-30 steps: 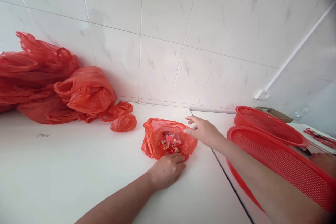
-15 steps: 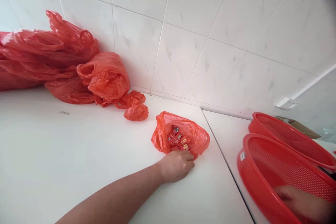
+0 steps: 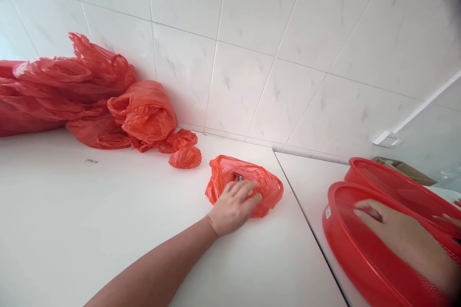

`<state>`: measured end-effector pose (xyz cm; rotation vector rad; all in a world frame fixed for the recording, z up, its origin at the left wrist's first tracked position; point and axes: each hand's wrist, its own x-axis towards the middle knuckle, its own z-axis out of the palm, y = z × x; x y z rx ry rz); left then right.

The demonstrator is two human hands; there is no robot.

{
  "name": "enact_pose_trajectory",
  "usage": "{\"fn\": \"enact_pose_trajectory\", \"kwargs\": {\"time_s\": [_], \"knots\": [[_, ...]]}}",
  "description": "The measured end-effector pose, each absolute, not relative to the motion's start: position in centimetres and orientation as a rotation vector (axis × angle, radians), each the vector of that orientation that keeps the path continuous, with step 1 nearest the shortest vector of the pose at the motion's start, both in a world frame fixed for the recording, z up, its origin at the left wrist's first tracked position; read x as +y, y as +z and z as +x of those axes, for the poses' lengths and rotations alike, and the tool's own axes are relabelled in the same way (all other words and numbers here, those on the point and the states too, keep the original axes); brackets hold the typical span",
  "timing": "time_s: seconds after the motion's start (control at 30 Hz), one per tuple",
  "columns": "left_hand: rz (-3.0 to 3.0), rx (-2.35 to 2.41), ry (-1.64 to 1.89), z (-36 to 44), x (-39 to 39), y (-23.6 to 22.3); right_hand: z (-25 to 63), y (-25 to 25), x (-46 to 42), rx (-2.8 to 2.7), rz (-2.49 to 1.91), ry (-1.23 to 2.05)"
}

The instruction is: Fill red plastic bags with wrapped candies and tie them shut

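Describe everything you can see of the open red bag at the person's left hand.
The bag looks like thin, slightly see-through red plastic, crinkled and glossy. It sits low and slumped on the white table, just left of a dark seam, its mouth gaping upward with an uneven rim. Inside, a small dark-and-white printed piece shows; other contents are mostly hidden. The left hand covers part of its near side and opening; whether it touches the plastic is unclear.

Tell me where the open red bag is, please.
In the head view, the bag lies just right of centre, partly under the left hand, left of the dark seam.
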<state>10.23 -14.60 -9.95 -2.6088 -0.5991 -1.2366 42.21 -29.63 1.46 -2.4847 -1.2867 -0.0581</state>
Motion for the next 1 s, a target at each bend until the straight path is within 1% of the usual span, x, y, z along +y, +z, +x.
{"fn": "enact_pose_trajectory", "kwargs": {"time_s": [0.03,0.1,0.2,0.27,0.33,0.43,0.5,0.6,0.67,0.77,0.93,1.0], "knots": [[-2.513,-0.721,-1.323,9.7,-14.2,-9.7,40.5,1.9,-29.2,-1.332,-2.484,-0.047],[-2.343,-0.958,-1.474,8.5,-13.2,-9.5,36.5,1.9,-28.0,-1.447,-2.342,-0.025],[-2.223,-1.236,-1.641,6.6,-11.7,-10.0,31.3,-0.1,-25.7,-1.576,-2.249,0.198],[-2.254,-1.357,-1.715,5.5,-11.1,-10.6,29.4,-2.1,-23.8,-1.6,-2.175,0.239],[-2.336,-1.461,-1.751,4.9,-11.0,-11.0,28.7,-4.0,-22.0,-1.542,-2.114,0.165],[-2.427,-1.645,-1.799,4.7,-11.4,-10.9,29.2,-6.2,-19.8,-1.28,-2.109,0.078],[-2.461,-1.771,-1.879,4.8,-11.7,-10.3,29.6,-7.1,-18.7,-1.146,-2.106,0.144],[-2.468,-1.915,-2.099,4.7,-11.6,-8.9,30.0,-7.5,-17.5,-1.119,-2.011,0.26],[-2.401,-1.91,-2.259,4.4,-11.2,-7.4,30.0,-6.8,-17.0,-1.11,-1.92,0.259],[-2.278,-1.795,-2.433,3.8,-10.6,-4.4,29.8,-4.3,-16.6,-1.054,-1.71,0.251],[-2.103,-1.294,-2.873,3.4,-11.0,1.3,29.9,0.8,-16.8,-0.728,-1.103,0.336],[-2.08,-1.179,-2.961,3.5,-11.4,2.9,30.2,2.1,-17.0,-0.643,-0.926,0.398]]}}
